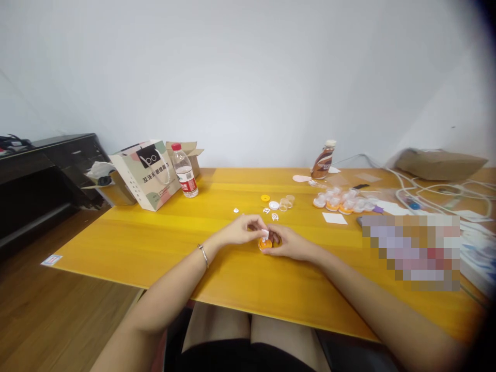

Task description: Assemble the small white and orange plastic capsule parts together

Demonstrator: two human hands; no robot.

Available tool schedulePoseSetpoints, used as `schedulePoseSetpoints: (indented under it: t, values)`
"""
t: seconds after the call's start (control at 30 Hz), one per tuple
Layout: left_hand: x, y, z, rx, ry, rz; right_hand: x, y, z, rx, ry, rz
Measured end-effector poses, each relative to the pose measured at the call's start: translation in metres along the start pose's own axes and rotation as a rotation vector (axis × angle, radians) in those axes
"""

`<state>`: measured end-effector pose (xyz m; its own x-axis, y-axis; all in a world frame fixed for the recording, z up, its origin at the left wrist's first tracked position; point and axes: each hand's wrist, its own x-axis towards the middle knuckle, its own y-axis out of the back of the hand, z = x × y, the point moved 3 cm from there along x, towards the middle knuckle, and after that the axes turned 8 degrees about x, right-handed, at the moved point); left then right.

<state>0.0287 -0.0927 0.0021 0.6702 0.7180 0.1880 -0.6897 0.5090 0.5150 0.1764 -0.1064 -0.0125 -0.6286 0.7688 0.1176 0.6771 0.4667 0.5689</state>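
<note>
My left hand point(251, 229) pinches a small white piece point(265, 233) just above an orange round cup-shaped part point(265, 245). Around that orange part curl the fingers of my right hand point(289, 243), holding it low over the table. Whether the white piece touches the orange part I cannot tell. Beyond my hands lie a yellow disc point(265, 198), a white ring point(274, 205), small white openwork pieces point(275, 217) and clear round cups point(287, 203). One more tiny white piece point(236, 210) sits off to the left.
Several clear-topped orange and white containers point(341, 200) cluster at the right, near a white card point(335, 218) and loose cables point(426, 194). A brown bottle point(324, 160) stands at the back. Leftward are a water bottle point(185, 173), a paper bag point(149, 178) and a cardboard box point(191, 155).
</note>
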Motion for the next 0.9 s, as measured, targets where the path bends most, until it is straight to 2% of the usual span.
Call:
schedulePoseSetpoints:
  t: [0.13,0.3,0.67,0.9]
  values:
    - [0.000,-0.004,-0.004,0.115,-0.018,-0.011,0.002,0.004,0.006,-0.025,-0.003,0.025]
    - [0.001,-0.004,-0.006,0.102,-0.017,0.036,0.002,0.005,0.005,-0.045,-0.027,0.028]
    - [0.002,-0.006,-0.003,0.200,-0.103,-0.022,0.004,0.003,0.010,0.043,-0.041,0.051]
    - [0.001,-0.004,-0.002,0.215,-0.108,-0.037,0.005,0.002,0.014,-0.020,0.005,0.055]
